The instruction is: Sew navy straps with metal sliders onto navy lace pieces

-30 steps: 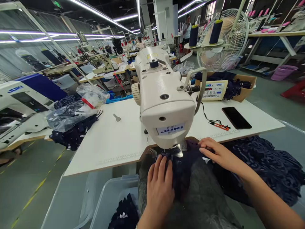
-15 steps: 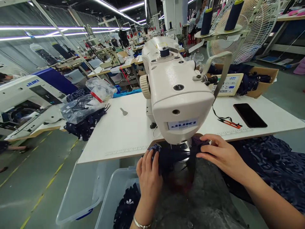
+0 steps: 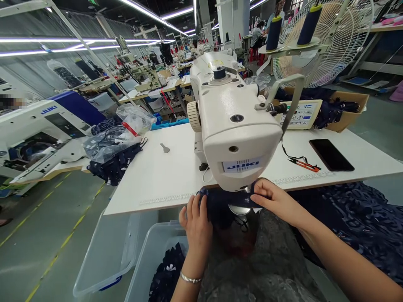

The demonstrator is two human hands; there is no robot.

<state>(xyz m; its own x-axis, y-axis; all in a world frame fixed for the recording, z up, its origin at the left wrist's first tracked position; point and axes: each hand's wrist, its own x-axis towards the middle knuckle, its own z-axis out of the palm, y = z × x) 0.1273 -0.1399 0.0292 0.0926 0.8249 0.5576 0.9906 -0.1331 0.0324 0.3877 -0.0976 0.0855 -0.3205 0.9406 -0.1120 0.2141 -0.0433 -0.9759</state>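
A strip of dark navy fabric stretches between my two hands, just under the head of a white sewing machine. My left hand grips its left end, fingers bent over the bunched cloth. At the other end, my right hand pinches the strip between thumb and fingers, close to the needle area. The machine's head hides the needle itself. Below the strip, a round metal part of the machine shows.
On the white tabletop lie orange thread snips, a black phone and a small metal piece. A clear plastic bin with dark pieces stands lower left. Patterned navy fabric hangs at right.
My right hand has moved left, nearer the needle area, and its fingers have closed further on the strip. The strip now lies flatter; more of the round metal part shows.
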